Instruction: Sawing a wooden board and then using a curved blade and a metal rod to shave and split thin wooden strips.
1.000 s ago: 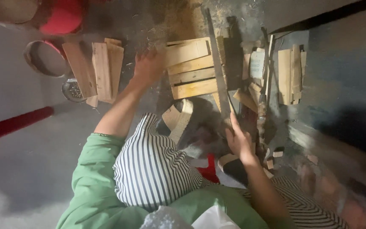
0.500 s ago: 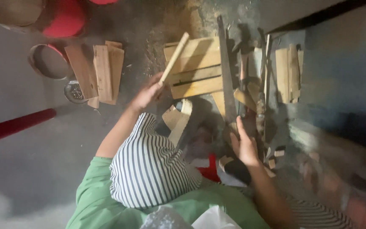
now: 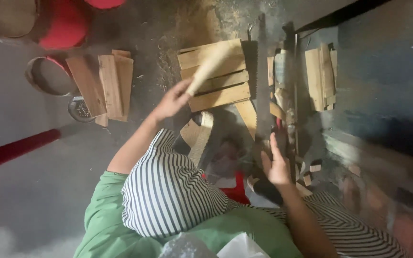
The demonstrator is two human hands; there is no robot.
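Observation:
My left hand point(image 3: 170, 101) grips a short wooden slat point(image 3: 209, 69) by its near end, raised above a row of flat wooden planks point(image 3: 216, 76) on the ground. The slat is blurred. My right hand point(image 3: 277, 165) rests with fingers apart on the handle end of a long hand saw point(image 3: 262, 81), which lies lengthwise beside the planks with its teeth facing them. My striped trouser knees and green sleeves fill the lower part of the head view.
A second pile of planks point(image 3: 103, 81) lies at the left by a round metal ring point(image 3: 44, 76) and a small round tin point(image 3: 80, 109). Red containers point(image 3: 65, 26) stand at top left. More slats point(image 3: 321, 76) lie at right. A red pole point(image 3: 15, 149) crosses the left floor.
My left hand picked a slat off the plank row, lifted it and swung it rightwards over the planks. My right hand stayed by the saw handle.

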